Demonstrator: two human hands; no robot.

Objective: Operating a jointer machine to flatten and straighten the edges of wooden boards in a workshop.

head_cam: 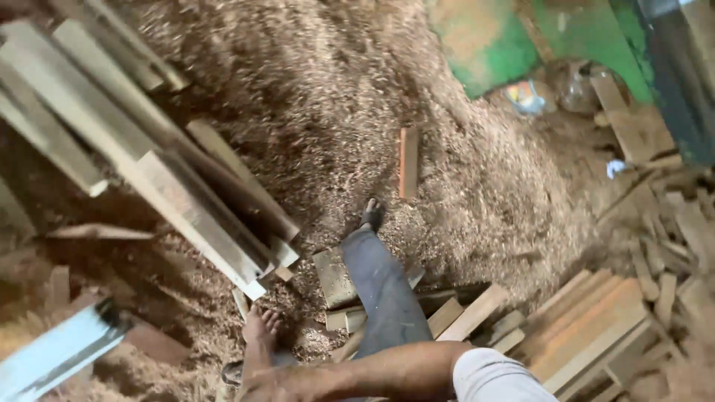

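Below, one bare forearm (357,374) crossed the frame above pale sawn wooden planks (201,216); neither hand's grip could be told.

Our long pale wooden planks (160,175) lie stacked and slanting on the sawdust floor (328,97), just left of our outstretched leg (383,290).

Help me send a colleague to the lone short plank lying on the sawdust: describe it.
Start at the green machine base at top. Below-left spreads a sawdust-covered floor. The short reddish-brown wooden plank lies there alone, lengthwise, just beyond the person's forward foot, apart from every stack.
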